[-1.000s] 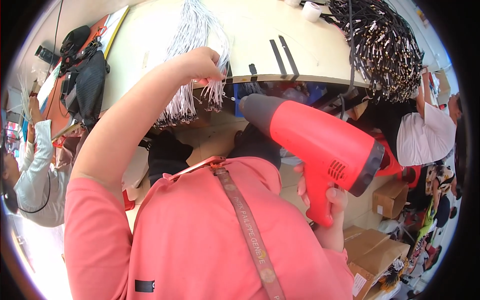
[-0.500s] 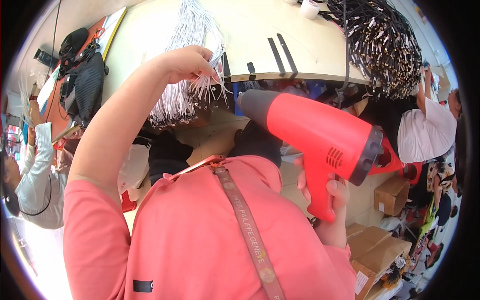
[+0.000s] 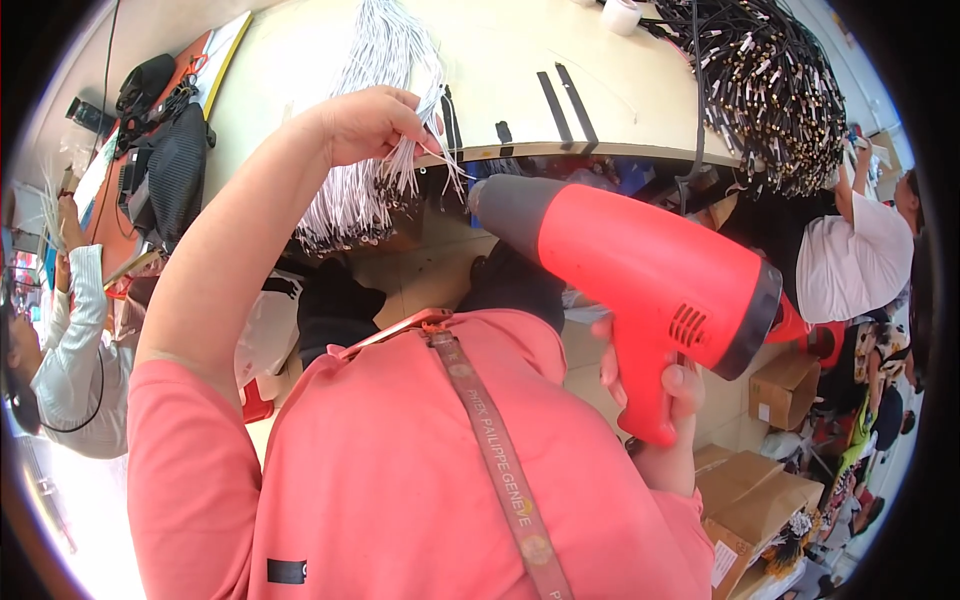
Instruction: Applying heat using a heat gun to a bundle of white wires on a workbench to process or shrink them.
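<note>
My left hand (image 3: 382, 125) is closed on a few white wires at the table's edge. Their thin ends poke out to the right, close to a nozzle. That nozzle belongs to a red heat gun (image 3: 640, 265) with a black tip and back cap, gripped by its handle in my right hand (image 3: 682, 388). A big bundle of white wires (image 3: 395, 45) lies on the table and hangs over its edge below my left hand, with dark ends at the bottom. The gun's tip stands just right of the wire ends; whether it touches them I cannot tell.
Black strips (image 3: 566, 105) lie on the table (image 3: 490, 60). A heap of black cables (image 3: 770, 95) hangs over the right side, near a white roll (image 3: 621, 16). Cardboard boxes (image 3: 750, 490) stand on the floor at right. Other people work at left and right.
The heat gun has shifted slightly left at its nozzle and its back end has dropped a little. My left hand has barely moved, still holding the wires.
</note>
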Available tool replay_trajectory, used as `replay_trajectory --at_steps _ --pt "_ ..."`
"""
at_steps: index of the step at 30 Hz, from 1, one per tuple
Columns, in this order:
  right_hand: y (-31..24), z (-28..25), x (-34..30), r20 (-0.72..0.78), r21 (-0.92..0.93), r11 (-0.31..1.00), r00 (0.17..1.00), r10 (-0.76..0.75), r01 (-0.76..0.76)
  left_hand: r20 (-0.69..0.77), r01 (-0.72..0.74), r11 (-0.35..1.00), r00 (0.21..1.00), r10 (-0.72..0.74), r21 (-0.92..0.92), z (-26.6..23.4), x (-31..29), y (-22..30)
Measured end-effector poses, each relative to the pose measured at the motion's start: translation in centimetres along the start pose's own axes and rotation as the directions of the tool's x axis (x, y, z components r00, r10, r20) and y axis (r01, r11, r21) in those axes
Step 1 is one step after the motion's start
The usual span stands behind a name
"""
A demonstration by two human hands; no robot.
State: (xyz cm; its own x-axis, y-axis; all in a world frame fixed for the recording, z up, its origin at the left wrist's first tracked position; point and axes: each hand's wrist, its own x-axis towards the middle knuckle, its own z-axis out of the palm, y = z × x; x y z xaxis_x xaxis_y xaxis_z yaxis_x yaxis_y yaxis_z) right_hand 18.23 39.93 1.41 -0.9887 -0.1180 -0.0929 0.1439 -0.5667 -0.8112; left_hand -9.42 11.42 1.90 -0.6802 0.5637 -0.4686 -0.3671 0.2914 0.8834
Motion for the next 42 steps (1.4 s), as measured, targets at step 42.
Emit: replay_trajectory --at_steps 42 --pt "-0.6 1.0 0.0 0.036 -0.048 0.998 0.999 0.038 -0.036 -0.089 -0.025 0.995 0.995 0.034 0.101 2.0 -0.1 0.0"
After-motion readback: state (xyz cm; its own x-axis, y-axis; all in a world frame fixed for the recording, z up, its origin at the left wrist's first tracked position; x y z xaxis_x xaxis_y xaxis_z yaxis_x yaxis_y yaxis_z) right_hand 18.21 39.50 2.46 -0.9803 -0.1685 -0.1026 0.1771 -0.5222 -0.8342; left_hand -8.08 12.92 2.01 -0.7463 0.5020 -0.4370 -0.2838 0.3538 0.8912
